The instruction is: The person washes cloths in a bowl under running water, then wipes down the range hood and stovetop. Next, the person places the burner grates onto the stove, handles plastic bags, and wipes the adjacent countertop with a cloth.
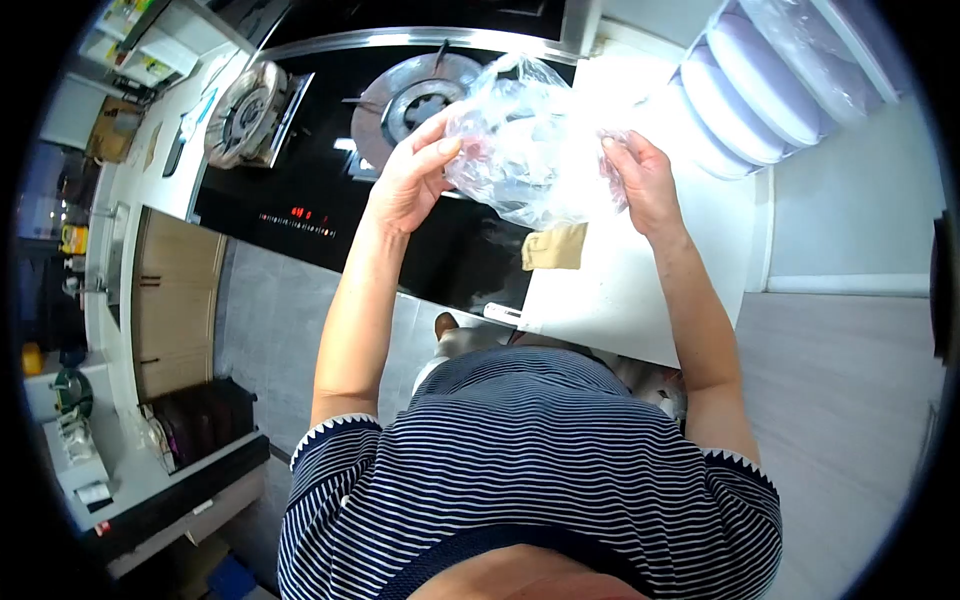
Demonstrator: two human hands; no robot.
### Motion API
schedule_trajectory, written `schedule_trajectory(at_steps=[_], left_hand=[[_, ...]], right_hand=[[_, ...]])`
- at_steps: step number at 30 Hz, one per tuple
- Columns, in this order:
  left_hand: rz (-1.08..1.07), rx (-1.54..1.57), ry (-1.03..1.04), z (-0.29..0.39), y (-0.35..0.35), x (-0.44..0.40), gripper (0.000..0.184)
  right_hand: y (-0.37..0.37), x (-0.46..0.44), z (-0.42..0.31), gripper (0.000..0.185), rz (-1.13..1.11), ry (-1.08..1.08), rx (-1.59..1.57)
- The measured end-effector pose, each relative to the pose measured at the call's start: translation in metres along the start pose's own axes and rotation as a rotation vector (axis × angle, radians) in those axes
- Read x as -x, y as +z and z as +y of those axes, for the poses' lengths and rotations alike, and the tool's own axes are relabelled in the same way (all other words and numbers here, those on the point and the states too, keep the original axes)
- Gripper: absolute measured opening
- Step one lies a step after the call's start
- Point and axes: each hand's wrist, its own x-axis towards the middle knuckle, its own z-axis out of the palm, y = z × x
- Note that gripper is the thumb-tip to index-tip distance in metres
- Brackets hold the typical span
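Note:
A crumpled clear plastic bag [535, 150] is stretched between my two hands, over the right part of the black stove and the edge of the white counter. My left hand [412, 180] is closed on the bag's left side, thumb pressed against the fingers. On the bag's right side, my right hand [645, 180] pinches the plastic. Below the bag, a folded tan cloth [555, 247] lies at the counter's left edge. Whether anything is inside the bag cannot be made out.
A round burner [385, 115] is just left of the bag, with another burner [245, 115] farther left. Lit red digits show on the black stove top [270, 195]. Plastic-wrapped pale rounded items [745, 90] stand at the back right of the white counter [620, 290].

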Motion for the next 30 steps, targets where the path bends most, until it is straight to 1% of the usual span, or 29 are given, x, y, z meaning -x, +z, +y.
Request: schedule_trajectory(at_steps=[2,4,5,6,7,8,9,10,11,12,13,14,16,17,19,20,21,22,23,24,25,26,27,28,29,30], left_hand=[[0.061,-0.127,0.056,0.006,-0.004,0.011,0.063],[0.119,-0.436,0.035,0.013,0.0,0.024,0.059],[0.184,-0.59,0.01,0.006,-0.004,0.03,0.051],[0.335,-0.98,0.018,0.003,-0.008,0.039,0.04],[0.474,-1.206,0.058,-0.003,-0.02,0.046,0.034],[0.59,-1.356,0.154,-0.007,-0.043,0.055,0.033],[0.721,-1.414,0.112,-0.003,-0.069,0.072,0.035],[0.77,-1.461,0.044,-0.001,-0.103,0.094,0.035],[0.772,-1.415,0.121,-0.009,-0.145,0.117,0.036],[0.809,-1.436,0.118,-0.004,-0.145,0.139,0.036],[0.739,-1.441,-0.009,0.005,-0.143,0.159,0.035],[0.67,-1.442,-0.134,0.014,-0.141,0.179,0.034],[0.577,-0.983,-0.038,0.025,-0.134,0.217,0.029],[0.524,-0.755,0.009,0.027,-0.135,0.232,0.027],[0.516,-0.864,-0.039,0.029,-0.165,0.263,0.023],[0.514,-0.917,-0.065,0.026,-0.178,0.277,0.021],[0.481,-0.84,0.035,0.016,-0.187,0.285,0.01],[0.518,-0.829,-0.007,0.014,-0.193,0.295,0.009],[0.551,-0.819,-0.051,0.014,-0.199,0.308,0.008],[0.583,-0.808,-0.094,0.013,-0.202,0.319,0.008],[0.636,-0.764,-0.119,0.017,-0.198,0.329,0.008],[0.651,-0.769,-0.141,0.014,-0.202,0.343,0.008],[0.668,-0.778,-0.16,0.01,-0.213,0.357,0.008],[0.685,-0.788,-0.174,0.006,-0.22,0.369,0.008],[0.706,-0.812,-0.213,0.003,-0.221,0.378,0.008],[0.712,-0.799,-0.23,-0.002,-0.221,0.385,0.008]], right_hand=[[0.025,0.0,0.008,0.015,-0.062,0.036,0.043],[0.052,0.005,0.01,0.015,-0.101,0.064,0.152],[0.068,0.011,0.009,0.016,-0.145,0.042,0.175],[0.088,0.023,0.007,0.016,-0.184,0.023,0.199],[0.103,0.037,0.011,0.017,-0.263,0.071,0.172],[0.121,0.054,0.016,0.018,-0.343,0.116,0.14],[0.137,0.075,0.025,0.018,-0.402,0.002,0.173],[0.152,0.09,0.036,0.019,-0.463,-0.113,0.206],[0.166,0.1,0.047,0.02,-0.449,-0.155,0.226],[0.176,0.108,0.054,0.021,-0.44,-0.195,0.247],[0.183,0.109,0.043,0.021,-0.507,0.079,0.262],[0.193,0.112,0.056,0.022,-0.46,0.068,0.215],[0.205,0.118,0.061,0.023,-0.477,0.275,0.137],[0.211,0.123,0.064,0.024,-0.511,0.327,0.155],[0.219,0.135,0.075,0.028,-0.578,0.44,0.192],[0.224,0.142,0.081,0.032,-0.666,0.435,0.194],[0.227,0.149,0.087,0.036,-0.754,0.428,0.195],[0.229,0.153,0.09,0.04,-0.839,0.416,0.193],[0.216,0.143,0.086,0.052,-0.901,0.284,0.334],[0.199,0.131,0.064,0.034,-0.867,0.095,0.508],[0.177,0.119,0.065,0.031,-0.678,-0.05,0.526],[0.146,0.098,0.074,0.028,-0.475,-0.246,0.669],[0.115,0.079,0.075,0.027,-0.234,-0.072,0.799],[0.104,0.078,0.052,0.035,-0.121,-0.157,1.032],[0.071,0.065,0.068,0.047,-0.059,-0.148,1.354],[0.051,0.06,0.078,0.055,-0.059,-0.122,1.46]])
